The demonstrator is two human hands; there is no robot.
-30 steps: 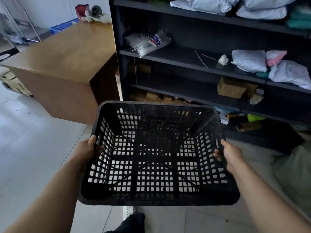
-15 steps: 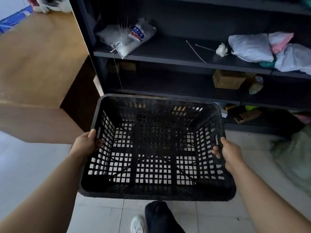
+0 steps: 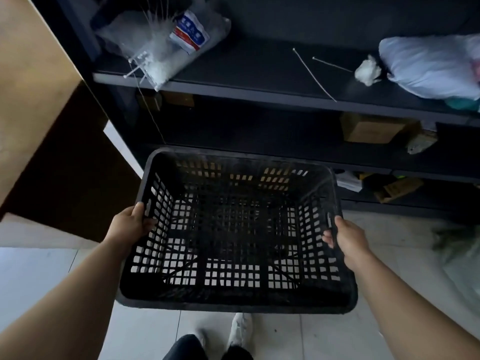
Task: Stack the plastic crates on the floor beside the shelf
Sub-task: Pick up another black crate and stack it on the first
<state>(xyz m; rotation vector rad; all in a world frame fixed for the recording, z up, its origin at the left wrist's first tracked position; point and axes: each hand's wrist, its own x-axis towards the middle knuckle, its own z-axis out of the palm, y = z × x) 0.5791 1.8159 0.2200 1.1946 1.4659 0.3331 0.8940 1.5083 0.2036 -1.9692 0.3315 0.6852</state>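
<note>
The crate point(image 3: 233, 302) is black all over, its walls and base a lattice of small square holes (pale tile shows through them). The shelf point(image 3: 259, 94) is dark grey, almost black. The desk point(image 3: 33, 74) is honey-brown wood. The floor point(image 3: 324, 339) is pale grey-white tile. A clear bag point(image 3: 161, 53) carries a white, red and blue label point(image 3: 189, 32); the cardboard box point(image 3: 368, 128) is tan; the shoe point(image 3: 240, 331) is white.

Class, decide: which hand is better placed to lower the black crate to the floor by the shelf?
Neither alone. The left hand grips the left wall of the crate and the right hand its right wall, about level, so probably both lower it together.
</note>
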